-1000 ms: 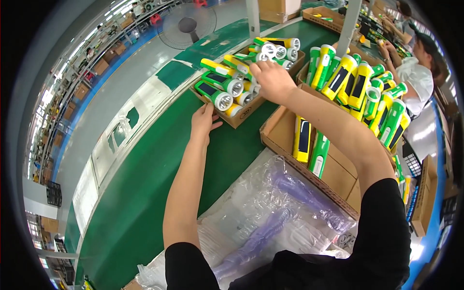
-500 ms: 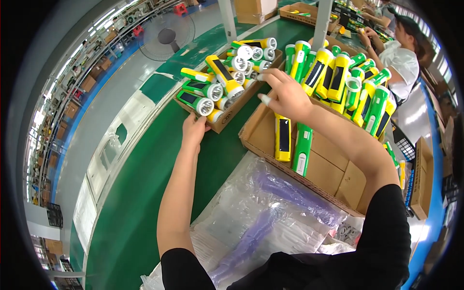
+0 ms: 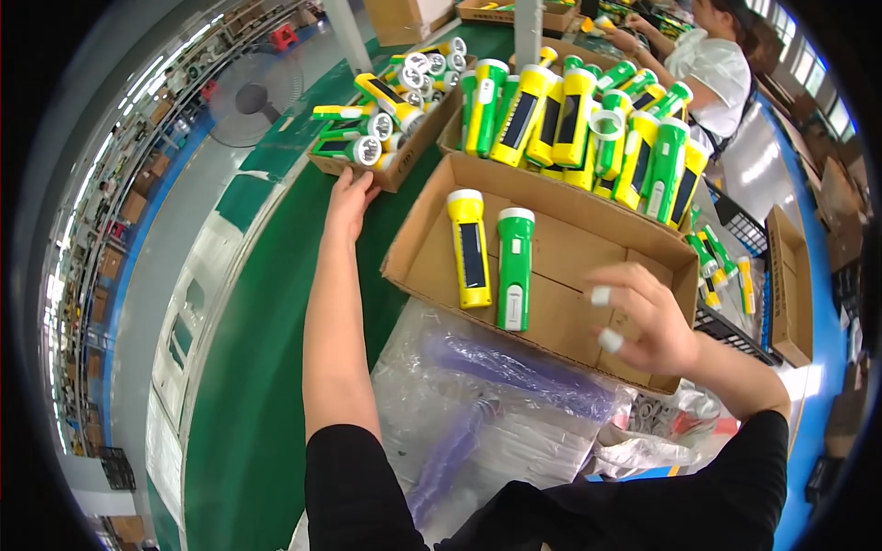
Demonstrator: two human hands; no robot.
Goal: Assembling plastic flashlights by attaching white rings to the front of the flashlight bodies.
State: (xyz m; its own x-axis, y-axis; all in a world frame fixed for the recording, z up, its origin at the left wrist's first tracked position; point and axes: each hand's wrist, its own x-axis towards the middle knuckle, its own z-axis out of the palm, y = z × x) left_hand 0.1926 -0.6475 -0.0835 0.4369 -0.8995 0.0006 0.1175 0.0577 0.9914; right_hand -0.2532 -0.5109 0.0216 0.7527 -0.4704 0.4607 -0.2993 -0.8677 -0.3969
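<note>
A green-topped workbench [image 3: 253,376] curves from seven o'clock up toward twelve, with a pale metal post [image 3: 528,32] just past twelve. Grey floor [image 3: 184,230] spreads at nine, crossed by a blue stripe [image 3: 129,285]. Strip lights [image 3: 158,64] glow at ten. A standing fan [image 3: 253,99] sits between ten and eleven, bright windows [image 3: 808,60] at two, blue floor [image 3: 795,436] near four.
</note>
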